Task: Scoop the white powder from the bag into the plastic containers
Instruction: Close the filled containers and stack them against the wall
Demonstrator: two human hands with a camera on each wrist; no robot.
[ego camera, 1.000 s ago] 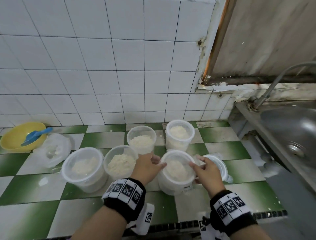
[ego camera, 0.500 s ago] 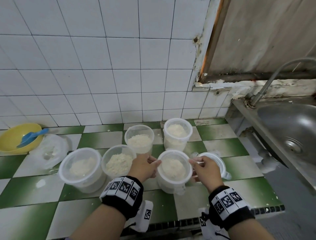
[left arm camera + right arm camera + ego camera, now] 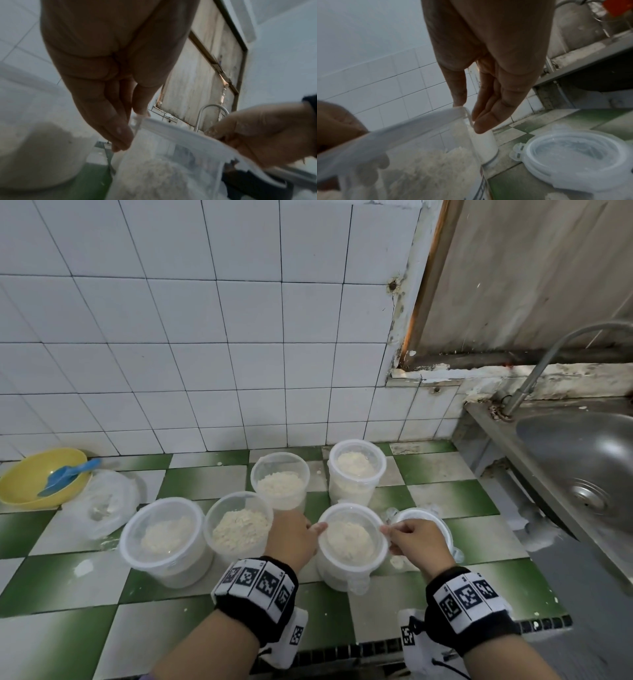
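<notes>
Both hands are on the nearest plastic container [image 3: 349,546], one at each side of its rim: the left hand [image 3: 291,537] pinches the left edge between thumb and fingers, and the right hand [image 3: 416,542] pinches the right edge the same way, thumb on top, fingers down the outside wall. From where I stand the lid [image 3: 180,132] looks to be sitting across the mouth, its edge caught under both thumbs, though whether it is fully seated I cannot tell. White powder [image 3: 349,541] fills that tub partway. Just right of the right hand lies another lid [image 3: 573,155] flat on the green and white tabletop [image 3: 438,470]. Left of the left hand stand two more filled tubs [image 3: 239,529], touching or nearly so, and two others [image 3: 356,469] sit beyond the hands toward the tiled wall. Far off to the left hand's side a crumpled clear bag [image 3: 106,501] lies beside a yellow bowl [image 3: 24,481] with a blue scoop [image 3: 66,474] resting in it. A steel sink [image 3: 582,460] sits well to the right.
</notes>
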